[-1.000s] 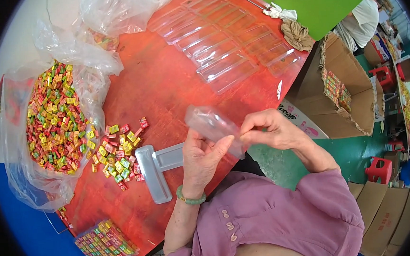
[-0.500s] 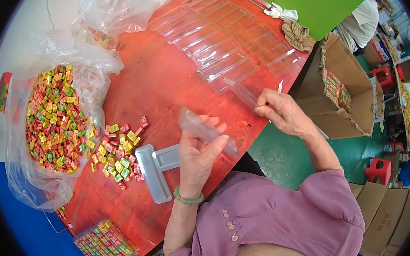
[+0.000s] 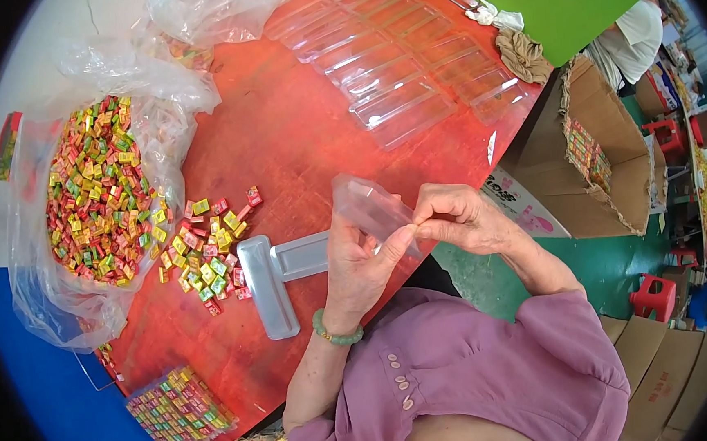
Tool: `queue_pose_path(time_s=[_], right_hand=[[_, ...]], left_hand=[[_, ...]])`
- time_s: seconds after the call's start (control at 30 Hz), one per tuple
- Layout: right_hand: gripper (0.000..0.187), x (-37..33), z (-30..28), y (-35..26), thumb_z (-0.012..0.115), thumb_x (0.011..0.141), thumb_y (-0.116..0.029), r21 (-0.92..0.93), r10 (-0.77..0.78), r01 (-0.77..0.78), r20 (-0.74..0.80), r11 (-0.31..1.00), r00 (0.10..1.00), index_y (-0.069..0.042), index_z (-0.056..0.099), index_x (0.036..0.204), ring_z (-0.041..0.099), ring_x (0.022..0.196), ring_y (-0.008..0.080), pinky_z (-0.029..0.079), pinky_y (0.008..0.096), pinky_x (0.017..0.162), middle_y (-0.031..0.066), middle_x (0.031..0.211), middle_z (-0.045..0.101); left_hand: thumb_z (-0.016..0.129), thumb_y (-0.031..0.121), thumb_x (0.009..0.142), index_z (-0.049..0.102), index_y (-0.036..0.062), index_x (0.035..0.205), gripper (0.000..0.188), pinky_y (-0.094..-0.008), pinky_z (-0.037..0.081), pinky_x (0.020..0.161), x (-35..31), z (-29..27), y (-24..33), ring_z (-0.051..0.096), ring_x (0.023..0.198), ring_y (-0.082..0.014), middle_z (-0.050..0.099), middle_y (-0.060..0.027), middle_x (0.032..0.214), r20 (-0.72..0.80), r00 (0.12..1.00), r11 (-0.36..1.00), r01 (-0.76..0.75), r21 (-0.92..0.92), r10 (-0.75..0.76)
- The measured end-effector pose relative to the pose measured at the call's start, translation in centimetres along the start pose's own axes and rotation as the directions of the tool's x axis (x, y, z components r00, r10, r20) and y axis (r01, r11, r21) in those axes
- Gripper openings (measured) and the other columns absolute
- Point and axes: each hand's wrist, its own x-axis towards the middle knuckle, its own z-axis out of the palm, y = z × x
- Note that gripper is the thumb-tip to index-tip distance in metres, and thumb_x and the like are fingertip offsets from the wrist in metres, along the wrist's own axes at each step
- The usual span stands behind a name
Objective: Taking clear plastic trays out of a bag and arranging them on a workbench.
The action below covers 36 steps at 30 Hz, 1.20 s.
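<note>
My left hand (image 3: 360, 257) holds a clear plastic tray (image 3: 369, 207), long and narrow, tilted above the table, with the thumb along its near side. My right hand (image 3: 460, 221) meets the left thumb at the tray's near end, its thumb and forefinger pinched on the clear plastic there. Whether one or two pieces are nested in my hands I cannot tell. Below and left of my left hand, two greyish plastic trays lie in a T: an upright one (image 3: 266, 288) and a sideways one (image 3: 305, 257), partly hidden by the wrist.
Small wrapped sweets (image 3: 208, 255) are heaped on the red table (image 3: 282, 135), beside a big open bag of them (image 3: 98, 197). Rows of clear trays (image 3: 394, 95) lie at the far side. A filled pack (image 3: 182, 404) sits near left. Right stands a cardboard box (image 3: 602, 146).
My right hand has come left, bringing a clear plastic piece from the rows to the tray in my left hand. Its fingers now touch the left thumb.
</note>
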Motion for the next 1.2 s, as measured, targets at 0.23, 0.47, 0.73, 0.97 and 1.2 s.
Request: queue_pose_path(time_s=[0.23,0.47,0.73,0.97,1.2], right_hand=[[0.021,-0.2,0.9,0.2,0.072,0.083,-0.013,0.081,0.062,-0.058,-0.048,0.995,0.997,-0.004,0.056,0.072,0.046,0.063,0.0104,0.038,0.0270,0.056,-0.0005,0.070,0.049],[0.008,-0.1,-1.4,-0.6,0.071,0.082,-0.010,-0.035,0.039,-0.041,-0.038,0.999,0.999,-0.002,0.067,0.083,0.059,0.071,0.0115,0.046,0.0276,0.061,0.0033,0.075,0.060],[0.028,-0.1,-5.5,0.1,0.060,0.069,-0.003,-0.987,-0.149,0.016,-0.008,0.160,0.989,-0.006,0.060,0.097,0.056,0.083,0.0229,0.044,0.0369,0.074,0.0074,0.088,0.054],[0.028,0.8,-6.4,2.1,0.057,0.071,-0.004,-0.998,-0.133,0.034,0.027,0.050,0.991,-0.003,0.059,0.099,0.055,0.087,0.0224,0.043,0.0362,0.078,0.0076,0.091,0.053],[0.035,0.7,-4.7,0.5,0.057,0.079,-0.006,-0.987,-0.159,-0.120,-0.136,0.110,0.978,0.000,0.058,0.114,0.056,0.101,0.0284,0.045,0.0402,0.087,0.0139,0.113,0.057]], left_hand=[[0.065,-0.006,0.082,0.042,0.0040,0.119,0.045,-0.0270,0.049,0.083,0.3,0.4,0.4,0.056,0.093,-0.0114,0.054,-0.0040,0.101,-0.027,0.999,0.999,-0.032,-0.007,0.032],[0.062,-0.007,0.082,0.046,0.0030,0.122,0.044,-0.0327,0.051,0.085,0.3,-0.6,-0.3,0.059,0.095,-0.0153,0.058,-0.0062,0.102,-0.151,0.988,0.998,-0.007,0.065,0.017],[0.059,-0.004,0.085,0.045,0.0011,0.122,0.040,-0.0378,0.052,0.087,0.6,-0.5,0.7,0.064,0.094,-0.0213,0.060,-0.0097,0.102,-0.194,0.978,0.991,0.053,-0.123,-0.077],[0.059,-0.004,0.085,0.045,0.0014,0.123,0.041,-0.0392,0.051,0.092,0.4,-0.6,0.2,0.063,0.097,-0.0222,0.059,-0.0109,0.106,-0.161,0.983,0.988,0.063,-0.141,-0.085],[0.057,-0.008,0.086,0.044,0.0024,0.125,0.043,-0.0391,0.048,0.096,0.2,-0.1,0.1,0.060,0.105,-0.0216,0.058,-0.0100,0.111,-0.142,0.986,0.989,0.065,-0.131,-0.084]])
